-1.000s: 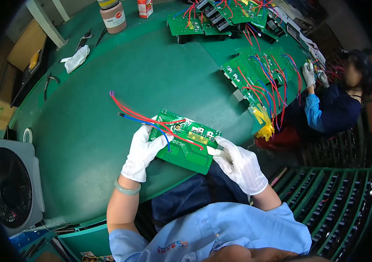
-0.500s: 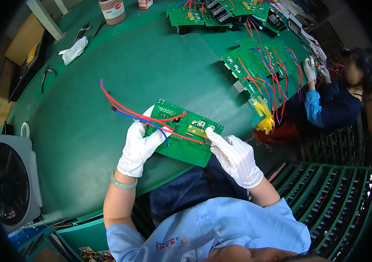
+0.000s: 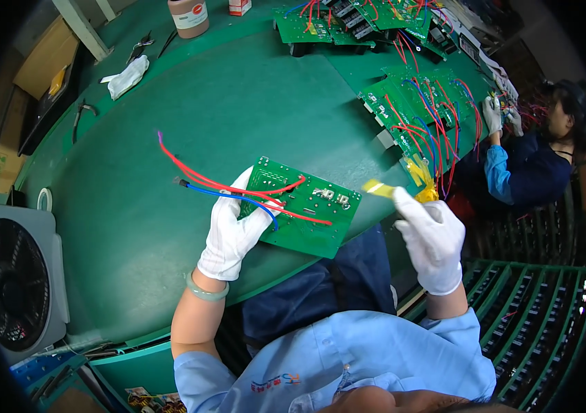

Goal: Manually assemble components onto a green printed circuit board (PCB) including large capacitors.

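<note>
My gloved left hand (image 3: 232, 230) grips the left edge of a green circuit board (image 3: 320, 237), its thumb on top and the other fingers out of sight beneath. Red wires (image 3: 203, 180) and a blue wire (image 3: 227, 195) run across the board and stick out past its left side. Right of the board, my gloved right hand (image 3: 434, 237) pinches a short strip of yellow tape (image 3: 379, 188) between thumb and forefinger; the strip is apart from the board. A bunch of yellow tape strips (image 3: 422, 180) hangs at the corner of the wired boards beyond that hand.
Wired circuit boards (image 3: 420, 103) lie at the right, and more boards (image 3: 320, 27) are stacked behind. Pliers (image 3: 81, 118), a white glove (image 3: 126, 77) and a bottle (image 3: 189, 17) are on the green table (image 3: 134, 151). A fan (image 3: 14, 275) stands left; a co-worker (image 3: 534, 158) sits right.
My right hand has lifted off the board and moved right, peeling the yellow tape strip away with it. The left hand still holds the board.
</note>
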A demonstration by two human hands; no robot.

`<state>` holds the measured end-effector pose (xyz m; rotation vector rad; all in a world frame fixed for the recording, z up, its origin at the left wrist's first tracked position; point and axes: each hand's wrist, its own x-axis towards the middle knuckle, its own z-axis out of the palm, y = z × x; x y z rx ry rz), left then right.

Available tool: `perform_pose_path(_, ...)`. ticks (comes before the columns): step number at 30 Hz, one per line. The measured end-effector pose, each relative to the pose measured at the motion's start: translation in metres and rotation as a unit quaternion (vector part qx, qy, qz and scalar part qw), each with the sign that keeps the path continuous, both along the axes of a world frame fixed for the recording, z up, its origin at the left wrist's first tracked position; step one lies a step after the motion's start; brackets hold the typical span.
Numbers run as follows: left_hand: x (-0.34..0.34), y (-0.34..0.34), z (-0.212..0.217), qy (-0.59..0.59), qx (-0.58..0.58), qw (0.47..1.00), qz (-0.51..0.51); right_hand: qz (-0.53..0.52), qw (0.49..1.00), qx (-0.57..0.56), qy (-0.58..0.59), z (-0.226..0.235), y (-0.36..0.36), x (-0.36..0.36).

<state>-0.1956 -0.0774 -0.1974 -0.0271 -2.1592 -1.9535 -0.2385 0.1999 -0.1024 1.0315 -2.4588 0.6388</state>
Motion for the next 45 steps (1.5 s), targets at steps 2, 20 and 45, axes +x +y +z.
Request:
perform_pose_path(2,-0.005,0.001,0.002,-0.005,0.016,1.000,-0.002,-0.012,1.000,-0.011,0.006,-0.008,0.013,0.004)
perform_pose_path(20,-0.004,0.000,-0.019,-0.104,0.129,0.986,0.013,-0.308,0.930,0.183,-0.077,-0.109,0.093,-0.034)
perform_pose_path(45,0.001,0.005,-0.013,-0.090,0.236,0.967,0.023,-0.014,0.666,-0.460,-0.587,-0.110,-0.018,-0.032)
